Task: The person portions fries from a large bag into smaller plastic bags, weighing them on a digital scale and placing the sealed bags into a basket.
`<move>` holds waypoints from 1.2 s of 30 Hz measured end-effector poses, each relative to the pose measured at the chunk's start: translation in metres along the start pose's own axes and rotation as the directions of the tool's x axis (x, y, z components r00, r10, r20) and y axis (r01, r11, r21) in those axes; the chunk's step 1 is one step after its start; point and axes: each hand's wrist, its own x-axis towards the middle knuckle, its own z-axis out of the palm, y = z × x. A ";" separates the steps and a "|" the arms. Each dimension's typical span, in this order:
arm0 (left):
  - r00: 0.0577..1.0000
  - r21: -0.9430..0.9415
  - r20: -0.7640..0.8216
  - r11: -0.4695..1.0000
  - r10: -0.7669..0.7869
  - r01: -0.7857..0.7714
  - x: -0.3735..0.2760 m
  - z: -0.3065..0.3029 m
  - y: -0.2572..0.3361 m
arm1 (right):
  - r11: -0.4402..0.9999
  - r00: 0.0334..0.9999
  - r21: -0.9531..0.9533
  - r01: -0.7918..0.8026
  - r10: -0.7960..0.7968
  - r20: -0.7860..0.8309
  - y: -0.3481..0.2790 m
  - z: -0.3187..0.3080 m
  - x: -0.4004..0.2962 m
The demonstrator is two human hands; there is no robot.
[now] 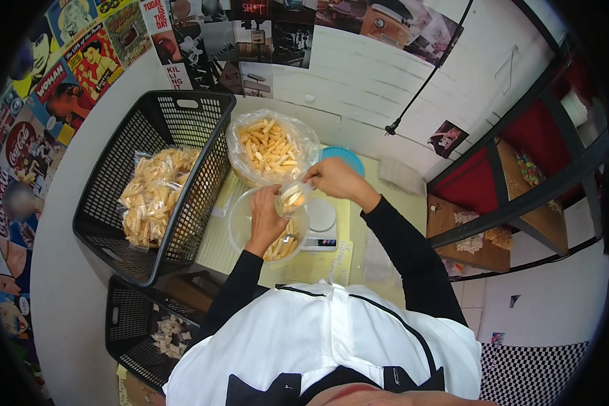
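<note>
My left hand (266, 218) grips the side of a small clear plastic bag (291, 197) holding some pale yellow snack sticks. The fingertips of my right hand (335, 177) pinch the same bag at its upper edge. Under the bag stands a round translucent tub (238, 223) with more sticks in its bottom. Right beside the tub is a white digital kitchen scale (321, 218). Behind my hands, a large open plastic bag (271, 147) is full of sticks. A blue round lid (342, 158) lies behind my right hand.
At the left, a black plastic crate (182, 208) holds filled clear bags (157, 198). A lower black crate (147, 325) contains pale snack pieces. Flat clear bags (380, 259) lie right of the scale. A shelf with a black frame (512, 200) stands at the right; a black cable with a plug (393, 127) hangs by the wall.
</note>
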 end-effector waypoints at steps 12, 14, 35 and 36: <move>0.983 -0.281 0.042 0.942 -0.176 0.181 -0.005 -0.001 -0.005 | 0.986 0.936 0.022 0.167 -0.151 -0.318 -0.062 0.007 -0.038; 0.985 -0.285 0.041 0.943 -0.170 0.174 -0.006 -0.001 -0.011 | 0.980 0.923 -0.012 0.199 -0.192 -0.333 -0.064 0.006 -0.040; 0.885 -0.673 0.051 0.638 -0.463 0.373 0.008 -0.037 -0.059 | 0.980 0.858 0.171 0.105 -0.002 -0.514 0.030 0.026 0.021; 0.850 -0.703 0.099 0.568 -0.518 0.428 0.011 -0.041 -0.064 | 0.985 0.856 0.118 0.125 -0.047 -0.515 0.036 0.032 0.033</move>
